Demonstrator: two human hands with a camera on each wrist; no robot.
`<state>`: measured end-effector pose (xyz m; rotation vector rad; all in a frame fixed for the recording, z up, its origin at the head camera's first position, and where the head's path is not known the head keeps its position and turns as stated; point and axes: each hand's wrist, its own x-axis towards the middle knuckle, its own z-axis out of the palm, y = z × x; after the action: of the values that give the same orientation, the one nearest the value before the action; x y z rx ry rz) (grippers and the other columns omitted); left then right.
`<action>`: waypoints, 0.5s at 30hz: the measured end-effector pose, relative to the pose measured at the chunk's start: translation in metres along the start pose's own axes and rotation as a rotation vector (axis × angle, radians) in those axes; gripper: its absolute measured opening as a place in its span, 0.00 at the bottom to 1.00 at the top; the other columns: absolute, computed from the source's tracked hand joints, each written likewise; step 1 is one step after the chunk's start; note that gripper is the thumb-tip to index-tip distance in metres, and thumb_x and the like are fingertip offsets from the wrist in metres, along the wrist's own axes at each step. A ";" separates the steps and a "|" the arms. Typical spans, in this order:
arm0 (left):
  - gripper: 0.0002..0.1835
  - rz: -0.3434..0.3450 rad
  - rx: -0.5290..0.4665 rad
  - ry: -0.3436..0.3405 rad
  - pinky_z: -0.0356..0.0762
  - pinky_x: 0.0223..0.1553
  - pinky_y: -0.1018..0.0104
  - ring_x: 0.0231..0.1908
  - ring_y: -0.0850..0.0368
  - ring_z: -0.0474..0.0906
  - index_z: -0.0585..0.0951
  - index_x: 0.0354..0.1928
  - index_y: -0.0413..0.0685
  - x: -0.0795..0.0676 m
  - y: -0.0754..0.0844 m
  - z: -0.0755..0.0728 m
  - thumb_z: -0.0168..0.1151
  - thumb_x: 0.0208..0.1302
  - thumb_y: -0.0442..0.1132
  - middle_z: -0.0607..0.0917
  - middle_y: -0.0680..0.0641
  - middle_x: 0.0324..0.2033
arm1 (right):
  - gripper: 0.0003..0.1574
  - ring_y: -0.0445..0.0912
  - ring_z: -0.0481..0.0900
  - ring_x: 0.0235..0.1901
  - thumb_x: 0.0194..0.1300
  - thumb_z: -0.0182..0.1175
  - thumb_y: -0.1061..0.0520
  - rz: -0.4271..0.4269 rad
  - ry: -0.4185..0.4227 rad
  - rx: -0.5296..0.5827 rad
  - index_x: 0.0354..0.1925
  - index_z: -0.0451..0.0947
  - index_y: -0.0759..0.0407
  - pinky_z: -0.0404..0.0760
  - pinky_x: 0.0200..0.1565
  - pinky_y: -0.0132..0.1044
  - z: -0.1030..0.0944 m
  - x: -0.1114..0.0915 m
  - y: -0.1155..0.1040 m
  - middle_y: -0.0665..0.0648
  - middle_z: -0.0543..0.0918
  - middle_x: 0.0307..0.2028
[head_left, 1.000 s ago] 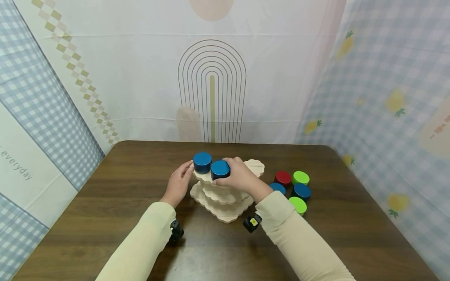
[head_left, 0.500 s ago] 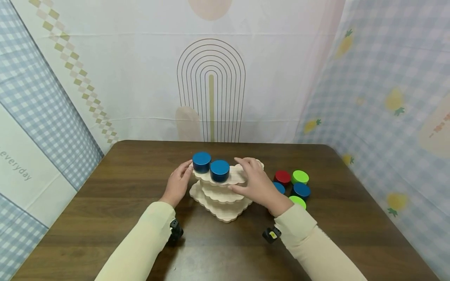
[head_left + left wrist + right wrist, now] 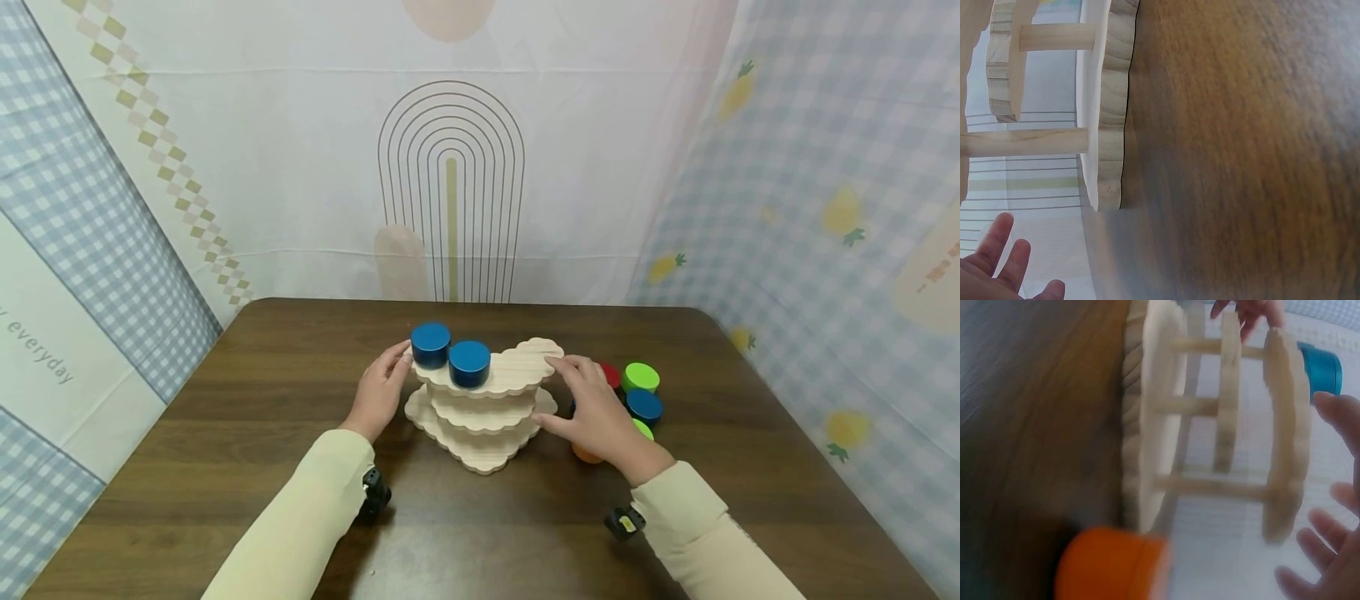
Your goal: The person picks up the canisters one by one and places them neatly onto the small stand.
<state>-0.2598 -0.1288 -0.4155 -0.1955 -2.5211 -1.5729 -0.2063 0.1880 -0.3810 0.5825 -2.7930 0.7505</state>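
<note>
A tiered wooden stand with scalloped edges (image 3: 517, 371) stands mid-table, its shelves joined by round pegs. Two blue round tins, a rear one (image 3: 431, 345) and a front one (image 3: 469, 364), sit side by side on the left of its top shelf. My left hand (image 3: 378, 392) touches the top shelf's left end with its fingertips, fingers extended. Off the stand's right side hovers my right hand (image 3: 600, 417), thumb and fingers spread, holding nothing. In the right wrist view an orange tin (image 3: 1110, 565) is near the base, below that hand.
To the right on the brown table (image 3: 450, 533) a group of round tins is partly covered by my right hand: red (image 3: 611, 375), lime green (image 3: 641, 377) and blue (image 3: 643, 406) ones show. A patterned cloth (image 3: 585, 167) hangs behind the table.
My right hand let go of the front blue tin, leaving it on the top shelf, and moved right, toward the tins on the table. The left hand stayed in place.
</note>
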 end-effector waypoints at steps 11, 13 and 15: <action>0.23 -0.002 0.002 -0.005 0.67 0.61 0.46 0.57 0.43 0.73 0.68 0.68 0.47 0.001 -0.001 0.001 0.44 0.77 0.47 0.76 0.37 0.58 | 0.50 0.64 0.59 0.63 0.57 0.69 0.41 0.102 -0.014 -0.010 0.70 0.61 0.58 0.68 0.56 0.65 -0.013 -0.030 0.042 0.67 0.62 0.64; 0.23 -0.003 0.002 -0.004 0.67 0.61 0.46 0.57 0.43 0.73 0.69 0.68 0.47 0.001 -0.001 0.000 0.44 0.77 0.47 0.76 0.37 0.58 | 0.51 0.65 0.58 0.63 0.57 0.69 0.40 0.118 -0.018 -0.008 0.70 0.61 0.59 0.67 0.56 0.66 -0.015 -0.034 0.048 0.68 0.62 0.64; 0.23 -0.004 0.003 -0.003 0.67 0.61 0.45 0.57 0.42 0.73 0.69 0.68 0.46 0.001 -0.001 0.000 0.44 0.77 0.46 0.76 0.36 0.58 | 0.51 0.67 0.57 0.63 0.58 0.68 0.39 0.131 -0.023 -0.012 0.70 0.61 0.60 0.67 0.56 0.68 -0.018 -0.038 0.052 0.69 0.61 0.64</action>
<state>-0.2605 -0.1292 -0.4163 -0.1933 -2.5270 -1.5718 -0.1925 0.2508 -0.3990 0.4118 -2.8777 0.7555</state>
